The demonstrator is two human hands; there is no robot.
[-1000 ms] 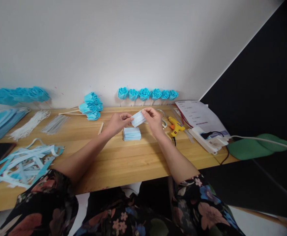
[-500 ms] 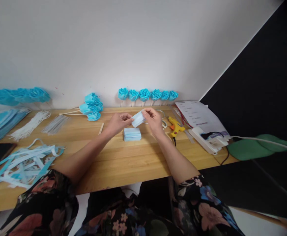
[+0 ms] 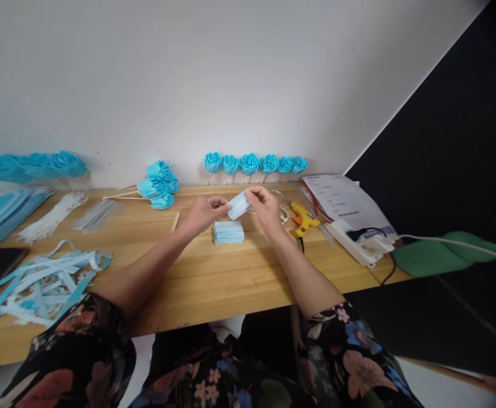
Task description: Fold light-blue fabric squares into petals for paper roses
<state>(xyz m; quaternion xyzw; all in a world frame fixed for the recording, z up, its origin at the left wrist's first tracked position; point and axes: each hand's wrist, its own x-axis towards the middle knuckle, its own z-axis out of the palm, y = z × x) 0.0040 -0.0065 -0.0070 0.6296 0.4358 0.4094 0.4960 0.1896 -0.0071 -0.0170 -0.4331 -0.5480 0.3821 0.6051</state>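
Between my two hands is a small pale-blue rectangle of face mask fabric (image 3: pixel 238 206), held tilted above the table. My left hand (image 3: pixel 208 213) pinches its lower left edge. The upper right corner is gripped by my right hand (image 3: pixel 266 205), thumb in front. Just below and in front lies a neat stack of similar pale-blue fabric pieces (image 3: pixel 228 232). To the right of my right hand rests a yellow hot glue gun (image 3: pixel 304 220). Short wooden sticks (image 3: pixel 175 222) lie left of the stack, beside my left forearm.
Blue fabric flowers on sticks (image 3: pixel 250 164) lean along the wall, with more flowers (image 3: pixel 159 184) lying at centre left. A tangle of cut strips (image 3: pixel 48 277), white cords (image 3: pixel 55 215), thin wires (image 3: pixel 97 215), and stacked masks (image 3: pixel 8 218) lie left. A power strip (image 3: pixel 360 243) and papers (image 3: pixel 345 201) sit right.
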